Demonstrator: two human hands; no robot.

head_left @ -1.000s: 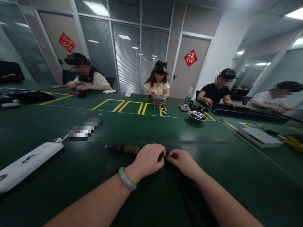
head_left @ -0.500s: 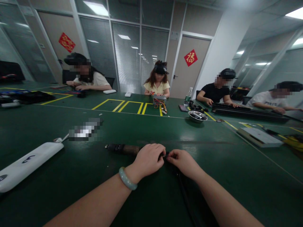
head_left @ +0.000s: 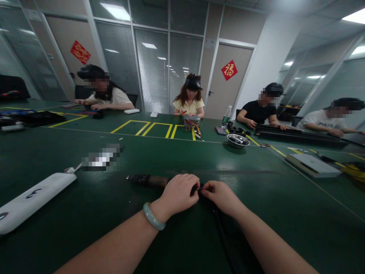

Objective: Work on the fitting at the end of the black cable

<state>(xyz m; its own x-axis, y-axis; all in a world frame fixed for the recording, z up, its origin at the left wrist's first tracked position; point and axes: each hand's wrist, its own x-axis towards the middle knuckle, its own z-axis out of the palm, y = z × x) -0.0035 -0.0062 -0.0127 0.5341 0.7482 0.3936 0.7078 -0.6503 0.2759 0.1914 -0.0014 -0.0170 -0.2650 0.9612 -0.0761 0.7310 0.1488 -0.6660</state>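
Note:
A dark cylindrical tool (head_left: 151,180) with a metal tip at its left end lies on the green table (head_left: 119,236). My left hand (head_left: 181,192), with a pale green bangle (head_left: 153,217) at the wrist, rests over the tool's right end, its fingers bent and pressed together. Close to its right, my right hand (head_left: 221,195) pinches with thumb and forefinger. Something small and dark shows between the two hands, too small to make out. From beneath the right hand a black cable or tube (head_left: 224,236) runs toward the near edge.
A white power bank (head_left: 37,199) marked 3 lies at left, cabled to a blurred device (head_left: 102,156). Farther off are a metal bowl (head_left: 238,140), a bottle (head_left: 227,116), a flat grey box (head_left: 313,165) and several seated people.
The person at the far left has shifted their hands slightly leftward. My own hands look almost unmoved.

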